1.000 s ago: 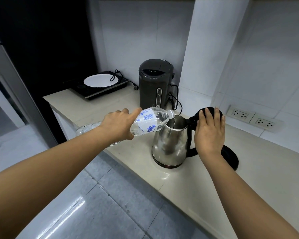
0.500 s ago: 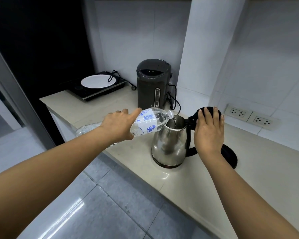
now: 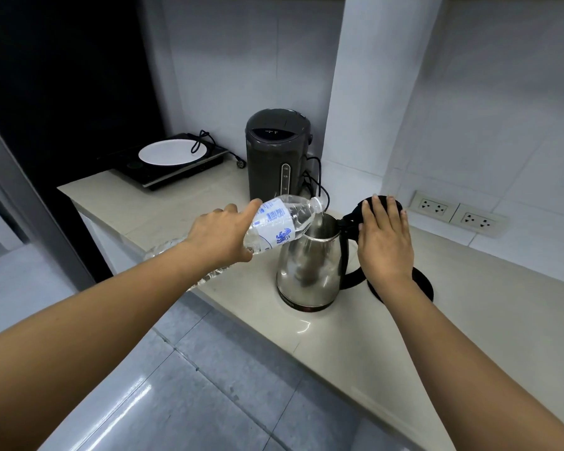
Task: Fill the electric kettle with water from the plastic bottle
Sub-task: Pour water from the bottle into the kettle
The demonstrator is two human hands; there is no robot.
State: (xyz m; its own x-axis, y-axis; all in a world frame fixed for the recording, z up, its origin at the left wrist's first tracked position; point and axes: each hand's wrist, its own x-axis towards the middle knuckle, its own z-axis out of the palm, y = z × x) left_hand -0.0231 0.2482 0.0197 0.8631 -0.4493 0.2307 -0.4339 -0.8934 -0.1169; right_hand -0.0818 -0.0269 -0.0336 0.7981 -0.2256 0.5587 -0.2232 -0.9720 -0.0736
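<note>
A steel electric kettle [image 3: 310,271] stands on the beige counter [image 3: 388,336], off its black base [image 3: 425,288], which lies behind my right wrist. My left hand [image 3: 219,236] grips a clear plastic bottle [image 3: 282,222] with a white and blue label, tipped nearly level with its mouth over the kettle's opening. A thin stream of water runs into the kettle. My right hand [image 3: 385,239] rests flat, fingers together, against the kettle's black raised lid [image 3: 367,206], holding it back.
A dark grey hot-water dispenser [image 3: 275,151] with cables stands behind the kettle. An induction hob with a white plate [image 3: 173,153] sits at the counter's far left. Two wall sockets [image 3: 456,214] are at right. The counter edge drops to a grey tiled floor.
The hands, bottle and kettle hold the same pose while water keeps running. Only the head camera has shifted slightly.
</note>
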